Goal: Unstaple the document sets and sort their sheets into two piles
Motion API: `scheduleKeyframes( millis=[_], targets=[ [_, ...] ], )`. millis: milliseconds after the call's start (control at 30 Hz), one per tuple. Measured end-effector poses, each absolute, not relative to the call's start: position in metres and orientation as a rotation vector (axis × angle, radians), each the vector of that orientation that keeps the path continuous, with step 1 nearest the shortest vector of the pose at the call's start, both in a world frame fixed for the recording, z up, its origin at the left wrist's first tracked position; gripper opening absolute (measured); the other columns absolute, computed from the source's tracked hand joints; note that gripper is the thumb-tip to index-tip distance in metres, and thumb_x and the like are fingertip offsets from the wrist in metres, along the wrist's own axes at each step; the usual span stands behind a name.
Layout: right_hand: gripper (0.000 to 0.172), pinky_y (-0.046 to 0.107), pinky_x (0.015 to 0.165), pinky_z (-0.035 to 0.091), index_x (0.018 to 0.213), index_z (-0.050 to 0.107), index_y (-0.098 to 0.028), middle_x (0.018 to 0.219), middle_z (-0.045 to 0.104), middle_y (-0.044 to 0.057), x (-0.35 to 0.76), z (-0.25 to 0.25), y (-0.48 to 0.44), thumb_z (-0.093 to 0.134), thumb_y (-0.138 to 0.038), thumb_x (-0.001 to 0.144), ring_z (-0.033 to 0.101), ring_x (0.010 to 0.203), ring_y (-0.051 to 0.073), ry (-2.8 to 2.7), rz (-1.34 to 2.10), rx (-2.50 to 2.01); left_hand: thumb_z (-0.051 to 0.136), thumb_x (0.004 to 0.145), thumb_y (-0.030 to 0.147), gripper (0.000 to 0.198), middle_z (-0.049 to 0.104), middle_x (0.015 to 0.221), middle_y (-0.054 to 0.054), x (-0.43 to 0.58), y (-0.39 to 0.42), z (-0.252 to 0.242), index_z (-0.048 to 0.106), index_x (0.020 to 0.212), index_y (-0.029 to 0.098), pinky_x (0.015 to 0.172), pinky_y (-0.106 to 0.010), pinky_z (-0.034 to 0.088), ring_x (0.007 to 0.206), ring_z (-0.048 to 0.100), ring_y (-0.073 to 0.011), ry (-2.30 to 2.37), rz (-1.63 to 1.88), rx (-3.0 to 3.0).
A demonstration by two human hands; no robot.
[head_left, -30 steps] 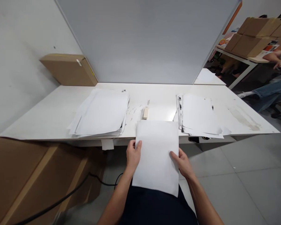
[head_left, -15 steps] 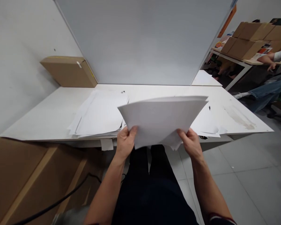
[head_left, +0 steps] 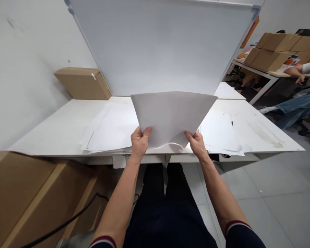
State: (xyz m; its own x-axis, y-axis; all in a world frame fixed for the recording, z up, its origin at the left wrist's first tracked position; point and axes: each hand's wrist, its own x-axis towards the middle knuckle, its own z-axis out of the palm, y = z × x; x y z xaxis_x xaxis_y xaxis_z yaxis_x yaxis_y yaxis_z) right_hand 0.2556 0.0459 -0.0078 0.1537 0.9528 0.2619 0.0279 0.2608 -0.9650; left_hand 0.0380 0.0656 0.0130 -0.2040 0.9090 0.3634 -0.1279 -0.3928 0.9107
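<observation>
A stack of white paper sheets [head_left: 174,117] stands upright between my hands, over the front of the white table [head_left: 49,127]. My left hand [head_left: 140,142] grips its left side, thumb on the near face. On the right side my right hand [head_left: 196,142] pinches it the same way. The bottom edge curls at the table's front edge; whether it rests on the tabletop I cannot tell. Loose sheets [head_left: 111,132] lie flat beyond my left hand, and more loose sheets [head_left: 219,132] lie to the right of my right hand.
A whiteboard [head_left: 155,44] stands at the table's back. Left of it leans a cardboard box [head_left: 82,84]. Large cardboard boxes [head_left: 33,193] and a black cable [head_left: 67,220] are at lower left. Another person [head_left: 297,100] sits at right, near a table with stacked cartons [head_left: 271,57].
Both hands have moved up and forward with the paper, and my right hand has come closer to the left. The sheets now stand more upright, their lower edge at the table's front.
</observation>
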Motion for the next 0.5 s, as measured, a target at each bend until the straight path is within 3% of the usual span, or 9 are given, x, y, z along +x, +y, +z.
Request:
scheduleKeyframes(
  millis=[267,400,500],
  targets=[
    [0.032,0.035,0.074,0.048,0.088,0.068,-0.018,0.089,0.071,0.004,0.266,-0.005,0.042,0.060,-0.046,0.076,0.062,0.085,0.024,-1.296,0.835,-1.241,0.066,0.071,0.047,0.036,0.069,0.092,-0.004,0.043,0.067,0.012,0.066,0.091,0.017,0.082,-0.029,0.048,0.089,0.062,-0.0172,0.947,1.729,1.221],
    [0.027,0.031,0.068,0.048,0.084,0.069,-0.020,0.081,0.070,0.001,0.284,0.038,0.033,0.055,-0.043,0.081,0.063,0.078,0.022,-1.573,0.535,-1.314,0.067,0.072,0.042,0.029,0.068,0.085,-0.002,0.042,0.069,0.010,0.063,0.086,0.017,0.083,-0.029,0.047,0.087,0.061,-0.0151,0.871,1.746,1.190],
    [0.025,0.029,0.070,0.046,0.095,0.068,-0.023,0.089,0.070,0.001,0.297,0.082,0.021,0.048,-0.035,0.087,0.063,0.080,0.020,-1.885,0.196,-1.347,0.071,0.067,0.038,0.036,0.065,0.088,-0.002,0.038,0.070,0.005,0.055,0.095,0.021,0.081,-0.029,0.047,0.085,0.060,-0.0139,0.872,1.707,1.155]
  ],
)
